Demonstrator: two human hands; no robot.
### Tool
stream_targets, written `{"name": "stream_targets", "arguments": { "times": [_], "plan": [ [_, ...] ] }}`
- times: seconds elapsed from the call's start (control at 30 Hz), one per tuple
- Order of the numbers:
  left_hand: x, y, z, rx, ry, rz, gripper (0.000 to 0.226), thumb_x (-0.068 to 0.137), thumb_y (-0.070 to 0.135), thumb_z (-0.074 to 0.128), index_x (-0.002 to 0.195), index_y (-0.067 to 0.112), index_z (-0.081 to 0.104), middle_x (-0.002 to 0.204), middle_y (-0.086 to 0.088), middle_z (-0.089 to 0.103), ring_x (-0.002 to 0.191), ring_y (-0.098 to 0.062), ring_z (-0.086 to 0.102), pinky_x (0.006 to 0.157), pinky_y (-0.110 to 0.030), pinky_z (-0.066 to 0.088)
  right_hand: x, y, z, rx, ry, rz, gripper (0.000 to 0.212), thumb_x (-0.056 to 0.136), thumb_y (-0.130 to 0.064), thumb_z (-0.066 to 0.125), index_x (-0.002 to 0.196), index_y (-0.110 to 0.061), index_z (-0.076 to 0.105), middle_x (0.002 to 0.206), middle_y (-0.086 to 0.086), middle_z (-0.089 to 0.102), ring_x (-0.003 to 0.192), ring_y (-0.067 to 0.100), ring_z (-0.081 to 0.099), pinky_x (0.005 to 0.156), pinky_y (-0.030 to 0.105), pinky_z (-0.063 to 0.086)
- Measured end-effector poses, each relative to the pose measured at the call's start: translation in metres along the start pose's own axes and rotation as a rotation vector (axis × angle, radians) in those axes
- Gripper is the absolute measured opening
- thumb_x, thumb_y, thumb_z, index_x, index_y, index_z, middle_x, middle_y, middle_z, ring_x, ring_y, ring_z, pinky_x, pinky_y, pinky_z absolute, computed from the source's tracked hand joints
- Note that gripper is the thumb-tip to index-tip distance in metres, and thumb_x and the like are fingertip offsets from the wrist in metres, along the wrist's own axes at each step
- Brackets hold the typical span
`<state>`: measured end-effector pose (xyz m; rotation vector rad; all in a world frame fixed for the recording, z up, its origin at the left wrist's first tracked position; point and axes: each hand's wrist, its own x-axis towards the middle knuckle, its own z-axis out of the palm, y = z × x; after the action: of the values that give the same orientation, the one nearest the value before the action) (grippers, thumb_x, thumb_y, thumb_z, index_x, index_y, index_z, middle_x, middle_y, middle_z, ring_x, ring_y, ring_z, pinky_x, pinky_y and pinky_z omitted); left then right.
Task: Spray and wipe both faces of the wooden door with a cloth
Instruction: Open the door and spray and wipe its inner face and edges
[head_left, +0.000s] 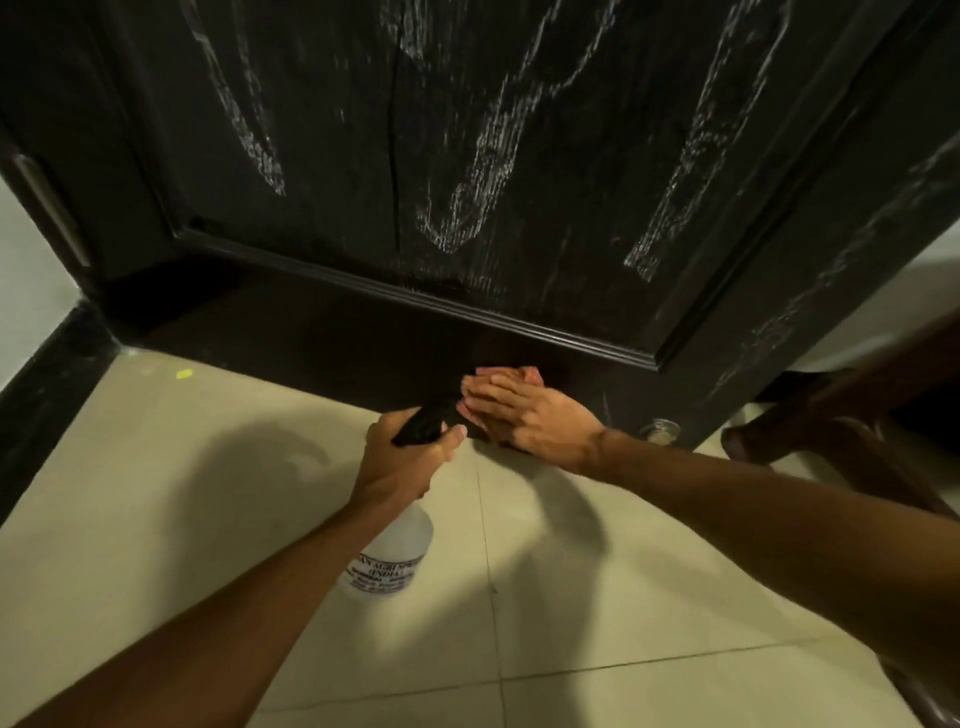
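The wiping step is in hand, down at the bottom rail of the dark wooden door (467, 156). The right hand (524, 415) reaches forward with straight fingers (485, 387), pressing the cloth (531, 372) flat on the rail. The left hand (400, 457) curls around the spray bottle (395, 556) just beside it, low over the tiled floor (156, 493). Next likely comes sliding the cloth along the rail with steady pressure.

Both arms reach forward and down — left hand (410, 457) curled round the sprayer (395, 551), right hand (524, 415) flat, fingers straight and close together.
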<state>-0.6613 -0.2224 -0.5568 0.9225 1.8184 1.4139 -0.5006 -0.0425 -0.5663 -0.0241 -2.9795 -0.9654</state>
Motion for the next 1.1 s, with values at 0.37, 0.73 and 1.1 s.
{"name": "stream_targets", "arguments": {
  "times": [0.37,0.73,1.1],
  "plan": [
    [0.004,-0.017,0.0,0.002,0.037,-0.071,0.016,0.093,0.017,0.078,0.094,0.002,0.072,0.084,-0.014,0.073,0.043,0.001,0.054,0.044,-0.014,0.041,-0.058,-0.018,0.02,-0.036,-0.237,-0.15,0.045,0.102,-0.022,0.039,0.141,-0.014,0.06,0.153,0.011,0.049,0.146,0.025,0.04,0.126,0.04,0.018],
    [0.0,-0.021,0.025,-0.004,-0.033,-0.025,0.016,0.093,0.014,0.077,0.09,0.0,0.07,0.088,-0.029,0.071,0.062,-0.017,0.062,0.047,-0.013,0.047,-0.098,0.045,-0.028,-0.12,0.055,0.043,0.049,0.106,-0.013,0.026,0.153,-0.009,0.038,0.165,0.012,0.028,0.154,0.033,0.02,0.127,0.045,0.01],
    [-0.008,-0.001,0.063,-0.101,-0.081,0.006,0.021,0.092,0.007,0.077,0.083,-0.009,0.066,0.077,-0.034,0.067,0.035,-0.005,0.042,0.038,-0.017,0.036,-0.061,0.028,-0.03,0.029,0.094,0.123,0.049,0.109,-0.013,0.035,0.157,-0.005,0.035,0.167,0.011,0.021,0.156,0.03,0.015,0.128,0.043,0.007]
  ]
}}
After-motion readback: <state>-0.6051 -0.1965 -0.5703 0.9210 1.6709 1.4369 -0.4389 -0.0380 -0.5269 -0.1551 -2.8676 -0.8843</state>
